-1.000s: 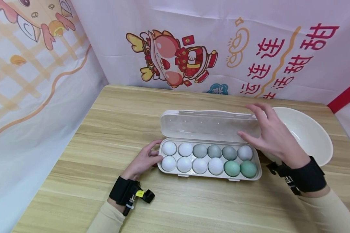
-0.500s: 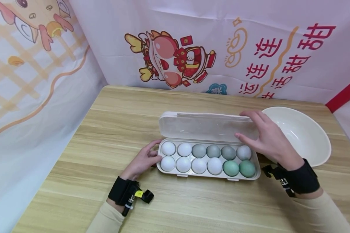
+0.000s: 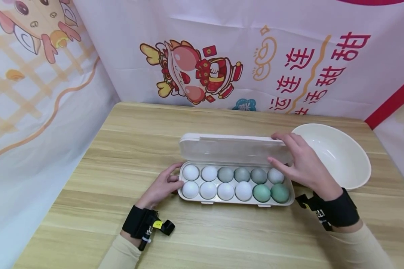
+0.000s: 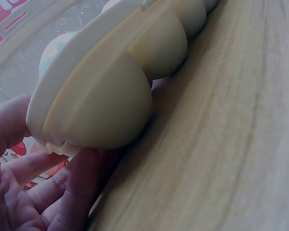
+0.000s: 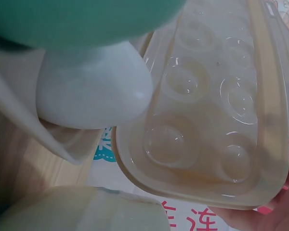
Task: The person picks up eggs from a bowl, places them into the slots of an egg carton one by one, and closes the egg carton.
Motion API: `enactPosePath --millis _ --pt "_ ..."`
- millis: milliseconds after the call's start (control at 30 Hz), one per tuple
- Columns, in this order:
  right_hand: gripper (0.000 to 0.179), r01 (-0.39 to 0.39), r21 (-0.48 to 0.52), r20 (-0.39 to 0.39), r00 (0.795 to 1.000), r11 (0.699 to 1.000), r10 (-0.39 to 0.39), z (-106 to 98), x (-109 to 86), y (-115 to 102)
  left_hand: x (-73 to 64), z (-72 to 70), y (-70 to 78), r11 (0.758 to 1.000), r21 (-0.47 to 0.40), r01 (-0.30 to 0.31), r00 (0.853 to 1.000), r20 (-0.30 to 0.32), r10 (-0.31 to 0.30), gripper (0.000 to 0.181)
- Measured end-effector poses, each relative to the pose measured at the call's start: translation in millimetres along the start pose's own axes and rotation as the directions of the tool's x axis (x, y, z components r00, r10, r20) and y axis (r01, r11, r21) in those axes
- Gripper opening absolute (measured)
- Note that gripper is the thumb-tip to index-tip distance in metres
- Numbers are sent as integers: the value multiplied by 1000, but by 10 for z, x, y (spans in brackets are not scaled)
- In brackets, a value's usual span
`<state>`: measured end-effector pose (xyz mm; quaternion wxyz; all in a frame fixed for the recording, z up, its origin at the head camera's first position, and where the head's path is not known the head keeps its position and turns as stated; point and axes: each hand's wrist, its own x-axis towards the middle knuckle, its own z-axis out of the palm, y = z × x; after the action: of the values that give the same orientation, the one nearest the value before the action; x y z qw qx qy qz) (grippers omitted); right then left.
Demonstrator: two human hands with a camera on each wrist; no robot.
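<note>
A long white plastic egg box [image 3: 235, 201] lies on the table with two rows of eggs. White eggs [image 3: 208, 190] fill the left part, greyish ones [image 3: 242, 174] sit in the back row, and two green eggs [image 3: 280, 193] are at the front right. My left hand [image 3: 161, 188] grips the box's left end; in the left wrist view its thumb is at the rim and fingers reach underneath. The clear lid [image 3: 222, 149] stands raised along the back. My right hand [image 3: 301, 160] holds the lid's right end, partly hiding it.
A large cream bowl [image 3: 351, 160] stands just right of the box, partly behind my right hand. The wooden table [image 3: 138, 138] meets a printed cloth backdrop [image 3: 121, 45] at the back and left.
My right hand has come from just beside the lid's right end to grip it. The lid's top edge has swung slightly forward. The left hand keeps its place on the box.
</note>
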<state>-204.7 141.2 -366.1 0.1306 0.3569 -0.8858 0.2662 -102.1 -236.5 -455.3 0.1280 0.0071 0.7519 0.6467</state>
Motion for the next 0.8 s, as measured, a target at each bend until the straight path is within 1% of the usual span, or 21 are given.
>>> enactPosePath --millis 233,433,633,800 --pt "57 2 35 10 1000 999 -2 -43 -75 -21 3 -4 -5 1000 0 2 1000 6 -2 58" --pt "56 6 55 23 1000 998 -8 -87 -161 -44 -7 10 14 1000 10 5 1000 -4 -5 59" --pt "59 59 62 18 998 996 -60 -125 -262 -50 -9 16 9 1000 16 7 1000 -14 -7 60" --pt "60 132 92 -15 991 987 -131 -126 -327 -36 -7 21 -3 1000 19 9 1000 -21 -9 61"
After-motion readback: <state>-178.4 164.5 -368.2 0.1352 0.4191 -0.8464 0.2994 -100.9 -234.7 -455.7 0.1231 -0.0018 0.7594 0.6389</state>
